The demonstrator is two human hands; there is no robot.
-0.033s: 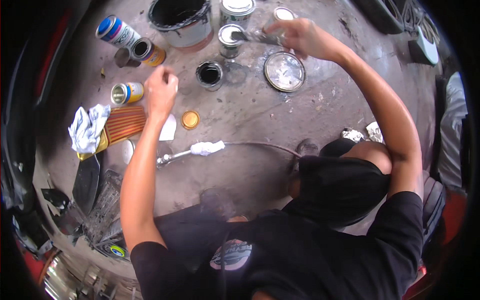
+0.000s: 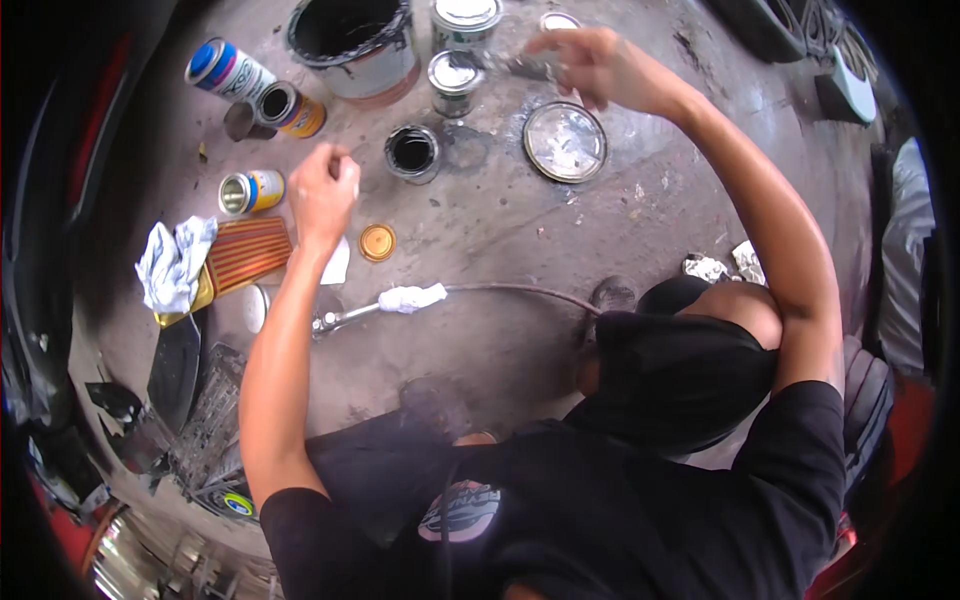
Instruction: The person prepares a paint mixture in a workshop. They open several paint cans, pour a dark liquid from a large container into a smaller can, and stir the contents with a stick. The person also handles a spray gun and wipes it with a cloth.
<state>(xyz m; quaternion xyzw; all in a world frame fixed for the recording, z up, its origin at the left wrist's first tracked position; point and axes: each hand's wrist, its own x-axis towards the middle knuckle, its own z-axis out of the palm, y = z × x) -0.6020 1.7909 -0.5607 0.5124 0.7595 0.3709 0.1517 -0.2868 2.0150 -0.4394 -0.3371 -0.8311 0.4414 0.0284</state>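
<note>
My right hand is closed around a dark, slim stick-like tool, blurred by motion. The tool's far end reaches over a small open can with white in its mouth; whether it touches the can is unclear. To the left, my left hand hovers with fingers curled together, and whatever they may hold is hidden. Close to that hand are a jar of black liquid and an opened yellow-and-blue tin. Below my right hand lies a round, paint-smeared lid.
A large black-smeared bucket stands at the back beside a paint can. A blue-capped can and an orange tin are at far left. Nearer lie a crumpled cloth, an orange lid and a hose.
The view has shifted slightly. My left hand sits a little lower against the cans; the dark tool in my right hand has tilted slightly, its tip still near the small can.
</note>
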